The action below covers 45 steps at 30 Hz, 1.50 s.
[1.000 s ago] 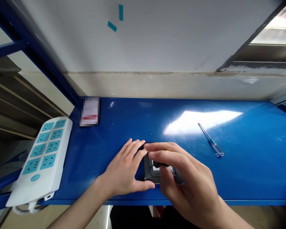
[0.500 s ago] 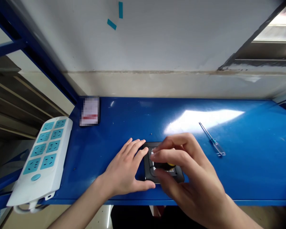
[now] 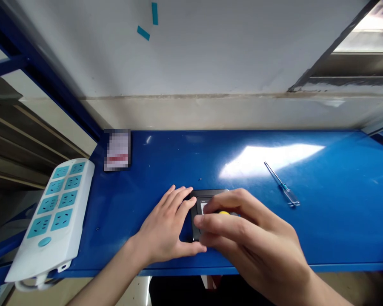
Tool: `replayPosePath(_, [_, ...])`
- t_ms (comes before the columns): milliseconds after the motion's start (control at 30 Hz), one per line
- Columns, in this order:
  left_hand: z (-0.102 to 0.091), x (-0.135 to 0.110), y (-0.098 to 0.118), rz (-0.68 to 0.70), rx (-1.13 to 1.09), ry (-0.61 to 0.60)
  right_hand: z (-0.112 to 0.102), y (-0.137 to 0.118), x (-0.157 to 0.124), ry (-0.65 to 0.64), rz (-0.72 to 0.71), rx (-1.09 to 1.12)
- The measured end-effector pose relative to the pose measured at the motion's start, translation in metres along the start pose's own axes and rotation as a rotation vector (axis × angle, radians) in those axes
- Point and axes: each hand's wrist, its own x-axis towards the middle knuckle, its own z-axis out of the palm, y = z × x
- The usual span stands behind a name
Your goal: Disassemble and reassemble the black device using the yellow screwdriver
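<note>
A flat black rectangular device [image 3: 195,227] with a pale label in its recessed face lies near the front edge of the blue table. My left hand [image 3: 167,223] rests at its left side, fingers spread, the fingertips and thumb touching its edges. Over the device, my right hand [image 3: 252,233] has its fingers closed around a screwdriver [image 3: 224,213] with a black and yellow handle. Only a bit of yellow shows between the fingers now; the tip is hidden. My right hand also covers much of the device's right part.
A second screwdriver [image 3: 281,185] with a clear handle lies to the right on the blue table [image 3: 332,212]. A white power strip [image 3: 55,208] stands at the left edge. A blurred phone-like item [image 3: 117,150] lies back left. One tiny dark piece [image 3: 200,179] sits behind the device.
My right hand has turned around the screwdriver, its fingers now bunched closer and hiding more of the handle. My left hand keeps its place on the device. The whole view has shifted slightly.
</note>
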Motion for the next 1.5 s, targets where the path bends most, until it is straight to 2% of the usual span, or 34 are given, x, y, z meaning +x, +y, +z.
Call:
replayPosePath(167, [0.001,-0.001,0.0,0.001,-0.003,0.012,0.008,0.005,-0.005,0.036,-0.012,0.075])
replayPosePath(367, [0.004,-0.001,-0.002,0.005,-0.003,0.016,0.01,0.002,-0.003,0.115,0.019,-0.014])
replayPosePath(567, [0.005,-0.002,-0.002,0.026,0.008,0.066,0.016,0.006,-0.007,0.125,0.005,0.076])
replayPosePath(767, [0.007,-0.003,-0.003,0.013,-0.021,0.045,0.012,0.001,-0.003,0.159,0.029,-0.058])
replayPosePath(900, [0.005,-0.002,-0.002,0.0,-0.005,0.022,0.014,0.001,-0.001,0.118,0.006,-0.004])
replayPosePath(1033, [0.003,-0.001,0.0,0.016,0.02,0.043,0.018,0.005,-0.004,0.139,0.039,0.052])
replayPosePath(1300, [0.005,-0.001,-0.002,-0.003,-0.005,0.033,0.018,0.003,-0.003,0.169,0.036,-0.02])
replayPosePath(1500, [0.001,-0.001,0.002,0.019,-0.008,0.067,0.014,0.008,-0.009,0.032,0.043,0.102])
